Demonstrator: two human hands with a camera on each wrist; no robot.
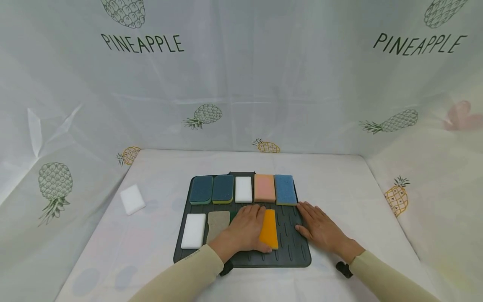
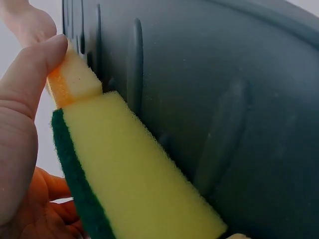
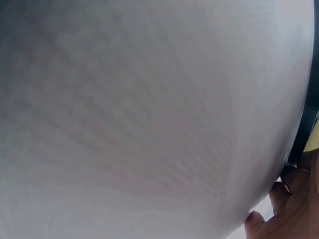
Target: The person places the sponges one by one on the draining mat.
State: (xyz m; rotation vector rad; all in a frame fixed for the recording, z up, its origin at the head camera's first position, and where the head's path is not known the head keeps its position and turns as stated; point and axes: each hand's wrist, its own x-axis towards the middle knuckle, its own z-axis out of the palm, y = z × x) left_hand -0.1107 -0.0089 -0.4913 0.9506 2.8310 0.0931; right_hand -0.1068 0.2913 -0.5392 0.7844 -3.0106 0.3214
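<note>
My left hand reaches over a green scouring sponge and an orange sponge on a dark ridged mat. Its thumb lies against the near end of the orange sponge, its fingers near the far end. In the left wrist view, the green sponge's yellow foam side is close up, with the orange sponge touching its end. Extended fingers of my right hand rest along the mat's right edge, fingertips near a blue sponge.
The mat's back row also has two dark blue sponges, a white sponge and a pink sponge. Front left are another white sponge and a beige sponge. A loose white sponge lies on the tablecloth.
</note>
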